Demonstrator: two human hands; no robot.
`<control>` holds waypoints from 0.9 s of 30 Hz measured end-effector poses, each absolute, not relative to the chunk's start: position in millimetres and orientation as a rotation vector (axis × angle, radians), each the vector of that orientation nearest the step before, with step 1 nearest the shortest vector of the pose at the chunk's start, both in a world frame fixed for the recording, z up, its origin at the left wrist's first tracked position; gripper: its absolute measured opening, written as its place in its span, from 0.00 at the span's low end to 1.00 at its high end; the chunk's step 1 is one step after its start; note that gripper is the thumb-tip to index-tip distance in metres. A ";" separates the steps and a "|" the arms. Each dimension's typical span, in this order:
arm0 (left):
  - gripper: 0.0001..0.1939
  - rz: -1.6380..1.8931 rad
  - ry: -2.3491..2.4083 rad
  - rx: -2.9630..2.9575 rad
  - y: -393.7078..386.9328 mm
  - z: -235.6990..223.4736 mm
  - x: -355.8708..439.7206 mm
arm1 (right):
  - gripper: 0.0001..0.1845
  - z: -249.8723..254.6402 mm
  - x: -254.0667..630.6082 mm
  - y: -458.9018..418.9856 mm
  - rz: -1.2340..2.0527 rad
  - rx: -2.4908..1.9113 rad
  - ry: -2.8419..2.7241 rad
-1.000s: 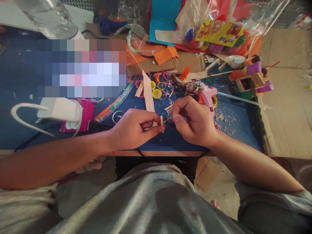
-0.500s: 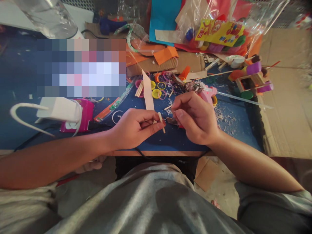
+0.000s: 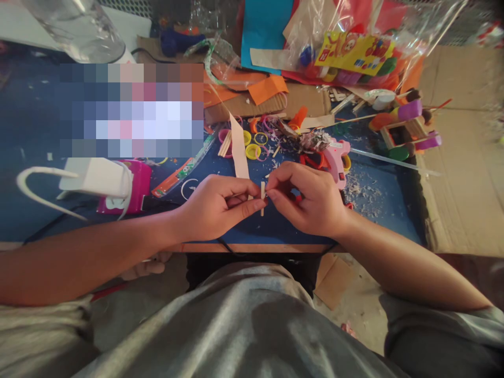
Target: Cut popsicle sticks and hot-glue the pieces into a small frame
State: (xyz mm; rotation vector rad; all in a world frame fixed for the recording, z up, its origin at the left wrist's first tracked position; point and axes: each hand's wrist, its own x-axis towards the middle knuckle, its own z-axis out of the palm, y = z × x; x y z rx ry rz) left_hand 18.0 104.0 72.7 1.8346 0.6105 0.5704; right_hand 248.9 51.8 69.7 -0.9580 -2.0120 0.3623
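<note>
Between the thumb and fingers of my left hand [image 3: 222, 206] is a short wooden stick [image 3: 262, 199], held nearly upright above the table's front part. My right hand [image 3: 309, 198] is closed in a pinch right beside the stick, its fingertips at or almost at the stick's side. Whatever those fingertips hold, if anything, is too small to make out. Behind my left hand a pale paper strip [image 3: 238, 147] stands up. A pink glue gun [image 3: 336, 160] lies just beyond my right hand, near orange-handled scissors [image 3: 313, 160].
Yellow and pink rings [image 3: 253, 151], sticks and paper shreds [image 3: 364, 191] litter the blue table. A small wooden model with coloured clay [image 3: 407, 126] stands at right, by a cardboard sheet [image 3: 464, 147]. A white charger [image 3: 96, 178] rests on a magenta box [image 3: 142, 181] at left.
My right hand has moved left, up to the stick in my left hand. The stick has turned from slanted to nearly upright. More of the glue gun and scissors now shows.
</note>
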 end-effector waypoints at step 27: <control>0.13 0.465 0.627 1.727 103.4 74.2 19.7 | 0.05 69.5 251.4 55.0 0.413 -0.953 -1.987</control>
